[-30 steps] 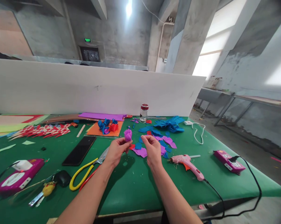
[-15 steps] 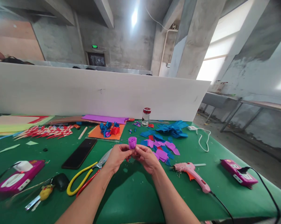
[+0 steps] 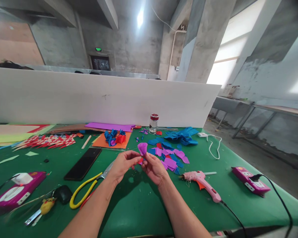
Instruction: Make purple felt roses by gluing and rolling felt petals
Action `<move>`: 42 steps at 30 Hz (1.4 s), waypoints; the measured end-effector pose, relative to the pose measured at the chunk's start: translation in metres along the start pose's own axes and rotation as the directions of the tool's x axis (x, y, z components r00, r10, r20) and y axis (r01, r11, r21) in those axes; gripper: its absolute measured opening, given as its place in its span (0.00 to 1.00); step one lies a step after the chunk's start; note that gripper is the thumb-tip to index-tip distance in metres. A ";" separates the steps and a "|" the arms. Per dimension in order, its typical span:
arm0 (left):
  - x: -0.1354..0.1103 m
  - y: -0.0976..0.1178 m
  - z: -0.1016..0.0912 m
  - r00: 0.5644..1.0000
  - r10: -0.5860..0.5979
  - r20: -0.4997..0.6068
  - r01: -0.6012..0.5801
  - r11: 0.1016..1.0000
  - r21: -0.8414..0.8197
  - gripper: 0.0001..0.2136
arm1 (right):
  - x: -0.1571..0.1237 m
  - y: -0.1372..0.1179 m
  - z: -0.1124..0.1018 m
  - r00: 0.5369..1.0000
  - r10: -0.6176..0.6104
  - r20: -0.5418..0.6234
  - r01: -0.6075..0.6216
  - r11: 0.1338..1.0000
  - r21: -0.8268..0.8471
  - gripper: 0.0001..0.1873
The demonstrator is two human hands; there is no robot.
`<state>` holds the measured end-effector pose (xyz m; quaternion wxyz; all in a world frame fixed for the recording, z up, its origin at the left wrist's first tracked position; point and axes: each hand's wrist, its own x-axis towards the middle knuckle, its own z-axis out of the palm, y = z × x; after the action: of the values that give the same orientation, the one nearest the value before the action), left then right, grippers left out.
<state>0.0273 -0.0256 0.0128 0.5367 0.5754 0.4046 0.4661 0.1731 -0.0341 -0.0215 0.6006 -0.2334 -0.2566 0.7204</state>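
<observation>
My left hand [image 3: 122,165] and my right hand [image 3: 153,168] meet over the green table [image 3: 139,205], both pinching the base of a small purple felt cone [image 3: 142,148] that flares upward like a flower bud. A bit of red felt shows between the fingers under it. Just beyond the hands lies a scatter of purple, blue and red felt petals [image 3: 171,155]. A pink glue gun [image 3: 203,183] rests to the right of my right hand. Yellow-handled scissors [image 3: 89,188] lie to the left of my left hand.
A black phone [image 3: 83,163], an orange sheet with felt flowers [image 3: 113,138], a small glass jar [image 3: 153,123], blue felt scraps [image 3: 182,135], two pink power strips [image 3: 250,180] [image 3: 15,190], a white cable [image 3: 214,145] and paper sheets [image 3: 47,140] lie around. A white board [image 3: 89,99] backs the table.
My right hand came over to the left hand and joined it on the purple piece. The piece went from a rolled bud to an open cone tilted right.
</observation>
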 end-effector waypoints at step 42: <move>0.005 0.000 0.001 0.990 0.062 -0.127 -0.063 0.998 -0.009 0.15 | 0.000 0.012 0.007 0.975 -0.214 -0.063 0.187 0.939 -0.287 0.17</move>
<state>0.0297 -0.0213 0.0129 0.4986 0.5535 0.4167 0.5209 0.1600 -0.0365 -0.0241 0.6431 -0.3219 -0.3499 0.6003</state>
